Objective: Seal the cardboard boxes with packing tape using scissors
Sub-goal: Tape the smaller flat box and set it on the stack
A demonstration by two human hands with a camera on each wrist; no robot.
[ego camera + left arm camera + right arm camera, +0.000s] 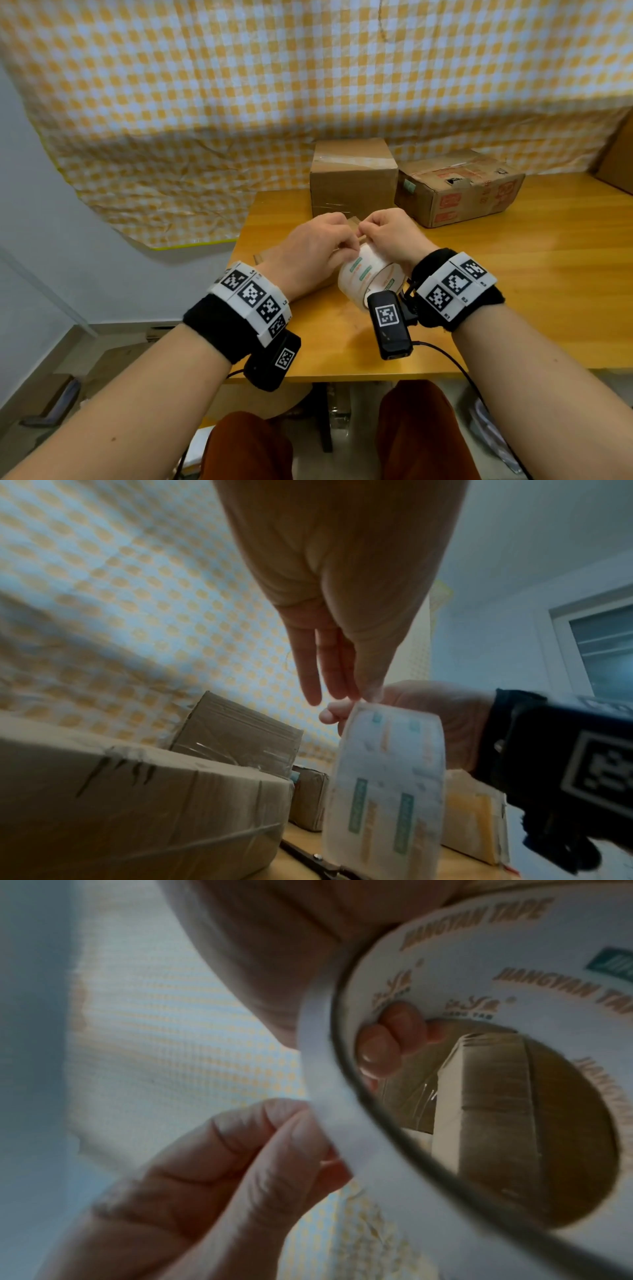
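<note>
Right hand (390, 233) holds tape roll (368, 274) above the table's near edge, fingers hooked through its core to steady it. Left hand (315, 246) pinches at the roll's outer wrap, probably lifting the free end. Roll: white, green and orange print. Boxes (352, 178) wait toward the far edge.

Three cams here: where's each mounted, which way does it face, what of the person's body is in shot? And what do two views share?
Head: on the head, looking forward and down at the table; both forearms, left hand and right hand on the tape roll.
Left wrist: along the left palm and fingers toward boxes, scissors.
Right wrist: along the right hand, through the roll's core; both hands' fingertips.
Shared: the tape roll shows in all three.
</note>
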